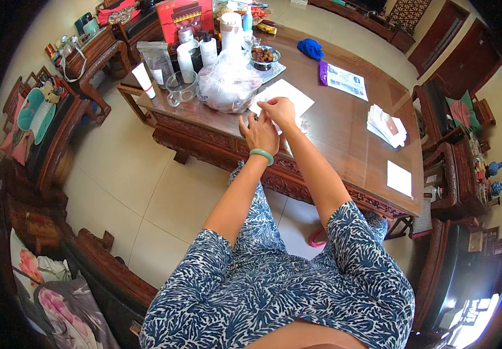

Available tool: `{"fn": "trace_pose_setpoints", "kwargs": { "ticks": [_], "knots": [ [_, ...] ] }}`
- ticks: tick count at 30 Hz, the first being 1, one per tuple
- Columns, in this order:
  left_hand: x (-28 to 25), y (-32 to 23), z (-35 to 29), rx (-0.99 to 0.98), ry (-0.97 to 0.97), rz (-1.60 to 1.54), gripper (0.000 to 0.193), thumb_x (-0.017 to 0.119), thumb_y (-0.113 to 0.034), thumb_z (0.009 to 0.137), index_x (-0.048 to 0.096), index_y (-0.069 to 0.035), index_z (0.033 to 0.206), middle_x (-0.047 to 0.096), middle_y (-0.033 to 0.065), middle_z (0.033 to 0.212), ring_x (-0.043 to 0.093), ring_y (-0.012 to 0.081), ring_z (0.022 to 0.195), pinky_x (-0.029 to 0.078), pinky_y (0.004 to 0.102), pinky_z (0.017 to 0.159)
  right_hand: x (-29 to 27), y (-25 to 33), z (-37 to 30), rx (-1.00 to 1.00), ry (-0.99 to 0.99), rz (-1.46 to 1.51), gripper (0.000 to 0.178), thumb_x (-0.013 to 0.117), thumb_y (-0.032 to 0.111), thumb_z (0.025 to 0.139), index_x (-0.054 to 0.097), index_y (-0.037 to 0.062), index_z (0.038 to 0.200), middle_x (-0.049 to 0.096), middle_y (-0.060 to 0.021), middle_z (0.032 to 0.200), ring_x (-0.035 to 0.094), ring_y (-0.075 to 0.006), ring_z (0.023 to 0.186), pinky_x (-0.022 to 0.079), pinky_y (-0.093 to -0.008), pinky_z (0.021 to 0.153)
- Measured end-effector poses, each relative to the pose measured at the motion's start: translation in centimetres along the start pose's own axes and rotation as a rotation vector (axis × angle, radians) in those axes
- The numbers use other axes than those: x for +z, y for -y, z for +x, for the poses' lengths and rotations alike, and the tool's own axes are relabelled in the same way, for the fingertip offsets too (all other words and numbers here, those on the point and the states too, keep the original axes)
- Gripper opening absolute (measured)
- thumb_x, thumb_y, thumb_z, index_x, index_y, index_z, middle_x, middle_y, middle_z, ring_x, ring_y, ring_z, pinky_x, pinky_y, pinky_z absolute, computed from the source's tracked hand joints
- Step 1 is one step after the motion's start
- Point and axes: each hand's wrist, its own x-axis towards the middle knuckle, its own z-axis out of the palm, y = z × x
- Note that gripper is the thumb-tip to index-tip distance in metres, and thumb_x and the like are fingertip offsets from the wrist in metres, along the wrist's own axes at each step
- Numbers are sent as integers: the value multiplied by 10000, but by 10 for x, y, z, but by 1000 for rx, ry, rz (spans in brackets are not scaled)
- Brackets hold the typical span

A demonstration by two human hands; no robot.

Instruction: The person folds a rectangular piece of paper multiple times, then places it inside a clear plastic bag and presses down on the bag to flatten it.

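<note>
My two hands meet over the near edge of the wooden table, just in front of a white sheet of paper [295, 99]. My left hand [261, 136], with a green bangle [262, 155] at its wrist, has its fingers curled. My right hand [281, 111] reaches across above it, its thumb and fingertips pinched together. Whatever lies between the fingers is too small or hidden to make out. A tied clear plastic bag [227, 87] with contents bulges beside my left fingers. A small, partly see-through item [304, 124] lies next to my right wrist.
A glass pitcher [181, 88], a white tube [144, 80], several bottles [208, 50] and a bowl of brown pieces [264, 56] crowd the table's left end. Farther right lie a blue cloth bundle [310, 49], a purple-edged packet [345, 81], stacked papers [386, 125] and a white sheet [399, 178].
</note>
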Motion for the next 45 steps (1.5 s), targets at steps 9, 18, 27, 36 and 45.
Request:
{"fn": "trace_pose_setpoints", "kwargs": {
  "ticks": [9, 18, 27, 36, 45],
  "knots": [
    [3, 9, 0, 77, -137, -335, 211, 552, -44, 812, 608, -51, 1015, 554, 100, 1140, 521, 314, 1042, 407, 456, 935, 6, -23, 1, 75, -45, 355, 238, 723, 244, 784, 733, 13, 839, 684, -63, 698, 607, -112, 614, 475, -263, 589],
    [8, 11, 25, 10, -128, -653, 341, 718, -104, 752, 609, -16, 1063, 627, 164, 1019, 612, 334, 902, 495, 395, 786, -31, -34, -27, 100, -226, 873, 169, 738, 74, 784, 575, 30, 780, 655, -52, 719, 600, -106, 612, 424, -216, 558],
    [4, -46, 0, 67, -17, -643, 304, 718, -101, 751, 670, -24, 1041, 667, 148, 1044, 647, 296, 937, 508, 357, 826, -53, -74, -48, -1, -297, 963, 313, 751, -40, 717, 609, -28, 996, 664, -52, 756, 592, -90, 670, 456, -205, 592],
    [15, -29, 5, -244, -12, -813, 156, 720, -132, 797, 724, -7, 891, 707, 106, 767, 648, 147, 656, 501, 274, 624, -51, -65, -55, -1, -168, 991, 220, 755, -7, 744, 672, -25, 946, 687, -59, 796, 606, -87, 689, 483, -213, 613],
    [21, -22, 9, -479, 93, -1145, 117, 685, -112, 830, 696, -1, 867, 649, 25, 670, 568, 89, 539, 450, 234, 466, -48, -70, -55, -56, -199, 967, 163, 763, 4, 739, 687, -5, 883, 684, -25, 774, 582, -67, 666, 459, -205, 616]
  ]
}}
